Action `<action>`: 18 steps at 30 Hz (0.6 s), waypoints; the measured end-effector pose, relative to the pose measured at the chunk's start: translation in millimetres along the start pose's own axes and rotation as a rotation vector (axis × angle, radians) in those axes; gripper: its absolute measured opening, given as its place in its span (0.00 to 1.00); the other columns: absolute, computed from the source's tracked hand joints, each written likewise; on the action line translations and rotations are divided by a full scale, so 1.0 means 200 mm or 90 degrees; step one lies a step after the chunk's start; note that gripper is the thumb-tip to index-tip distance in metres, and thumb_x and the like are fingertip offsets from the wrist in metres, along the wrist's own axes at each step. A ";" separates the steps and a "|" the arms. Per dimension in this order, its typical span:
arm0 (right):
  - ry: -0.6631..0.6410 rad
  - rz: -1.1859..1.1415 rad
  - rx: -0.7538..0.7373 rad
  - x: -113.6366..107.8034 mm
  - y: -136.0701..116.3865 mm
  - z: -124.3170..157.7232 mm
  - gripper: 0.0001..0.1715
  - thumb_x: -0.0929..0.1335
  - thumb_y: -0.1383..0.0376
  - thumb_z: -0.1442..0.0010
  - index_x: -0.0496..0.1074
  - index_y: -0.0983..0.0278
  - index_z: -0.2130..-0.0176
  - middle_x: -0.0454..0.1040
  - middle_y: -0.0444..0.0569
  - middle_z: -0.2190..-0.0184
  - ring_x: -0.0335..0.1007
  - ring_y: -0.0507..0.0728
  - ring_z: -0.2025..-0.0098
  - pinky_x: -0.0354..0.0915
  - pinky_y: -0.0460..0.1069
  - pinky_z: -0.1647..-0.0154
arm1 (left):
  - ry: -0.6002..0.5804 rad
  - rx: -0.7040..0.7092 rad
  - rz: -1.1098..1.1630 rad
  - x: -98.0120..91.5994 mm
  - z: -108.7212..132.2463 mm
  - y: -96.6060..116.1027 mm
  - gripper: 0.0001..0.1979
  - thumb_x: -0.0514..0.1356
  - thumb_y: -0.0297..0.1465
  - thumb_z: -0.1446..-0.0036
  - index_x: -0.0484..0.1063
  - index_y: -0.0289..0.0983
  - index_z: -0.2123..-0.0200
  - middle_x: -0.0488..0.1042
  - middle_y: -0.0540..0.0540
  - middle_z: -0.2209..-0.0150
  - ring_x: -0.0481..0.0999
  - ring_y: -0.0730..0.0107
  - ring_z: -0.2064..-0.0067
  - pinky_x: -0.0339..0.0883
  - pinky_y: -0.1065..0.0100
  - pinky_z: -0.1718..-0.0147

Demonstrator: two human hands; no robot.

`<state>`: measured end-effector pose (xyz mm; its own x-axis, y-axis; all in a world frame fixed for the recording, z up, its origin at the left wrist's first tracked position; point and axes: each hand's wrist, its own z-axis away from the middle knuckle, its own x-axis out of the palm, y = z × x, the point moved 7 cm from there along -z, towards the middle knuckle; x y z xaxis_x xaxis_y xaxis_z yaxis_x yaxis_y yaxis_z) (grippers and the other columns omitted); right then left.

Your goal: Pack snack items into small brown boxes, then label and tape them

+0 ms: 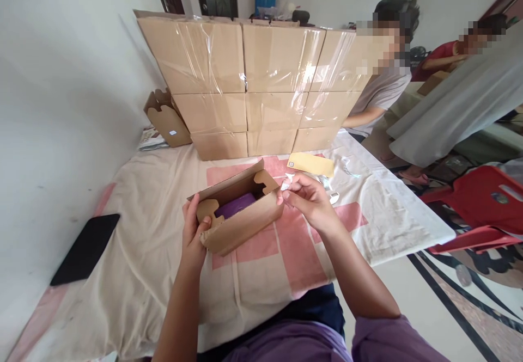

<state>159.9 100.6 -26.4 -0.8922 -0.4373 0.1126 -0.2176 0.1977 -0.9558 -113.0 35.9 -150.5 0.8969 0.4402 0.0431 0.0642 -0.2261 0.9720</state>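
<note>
An open brown cardboard box (245,223) is tilted in front of me above the cloth-covered table. My left hand (195,226) grips its left end, with the thumb over the end flap. Inside lies a purple item (236,206), partly hidden by the box walls; its kind cannot be made out. At the box's right end, my right hand (304,196) pinches a small crumpled white piece (287,181), perhaps paper or plastic, between thumb and fingers. Just beyond that hand, a yellowish card or envelope (311,164) with a small printed code rests on the cloth.
A wall of taped cartons (261,90) stands across the table's far side. Left of it is another open box (168,122) on papers. A black flat object (86,247) lies at the left edge. A person (379,90) sits behind the cartons; a red chair (486,204) stands right.
</note>
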 end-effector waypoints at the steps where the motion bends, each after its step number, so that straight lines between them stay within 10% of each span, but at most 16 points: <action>1: -0.004 -0.004 -0.004 0.01 -0.01 0.00 0.15 0.76 0.55 0.38 0.71 0.59 0.66 0.77 0.45 0.72 0.73 0.54 0.69 0.59 0.49 0.70 | 0.001 0.003 -0.003 0.00 0.00 0.01 0.33 0.64 0.45 0.39 0.66 0.51 0.31 0.59 0.47 0.29 0.61 0.54 0.28 0.55 0.58 0.28; 18: 0.047 0.099 -0.066 0.00 -0.06 0.00 0.09 0.72 0.59 0.32 0.70 0.58 0.55 0.81 0.45 0.68 0.79 0.57 0.62 0.69 0.53 0.56 | -0.030 0.002 -0.002 0.00 -0.05 -0.02 0.35 0.66 0.43 0.41 0.65 0.56 0.31 0.61 0.49 0.30 0.65 0.56 0.31 0.59 0.58 0.31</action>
<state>162.0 98.7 -14.3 -0.9439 -0.3301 -0.0111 -0.1110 0.3488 -0.9306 -117.9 45.2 -151.5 0.9162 0.3997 0.0287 0.0691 -0.2280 0.9712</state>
